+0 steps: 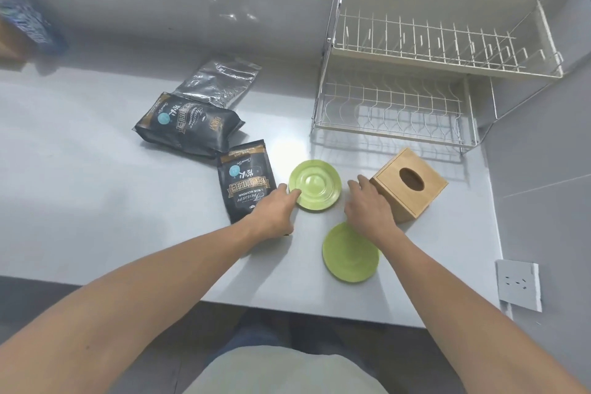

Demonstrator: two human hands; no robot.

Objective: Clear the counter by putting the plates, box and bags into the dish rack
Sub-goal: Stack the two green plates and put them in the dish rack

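Observation:
Two green plates lie on the grey counter: the far plate point(316, 185) and the near plate point(348, 257). My left hand point(275, 211) touches the far plate's left rim with its fingertips, and I cannot tell whether it grips the rim. My right hand point(367, 205) hovers with fingers apart between the far plate and the wooden box point(411, 184), over the near plate's top edge. Two black coffee bags point(188, 126) point(246, 179) and a silver bag point(220, 80) lie to the left. The two-tier wire dish rack point(415, 54) stands empty at the back right.
A blue patterned package point(25, 19) sits at the far left against the wall. A wall socket point(518, 285) is on the right wall below the counter's edge. The counter's front edge point(287, 307) runs just ahead of my body.

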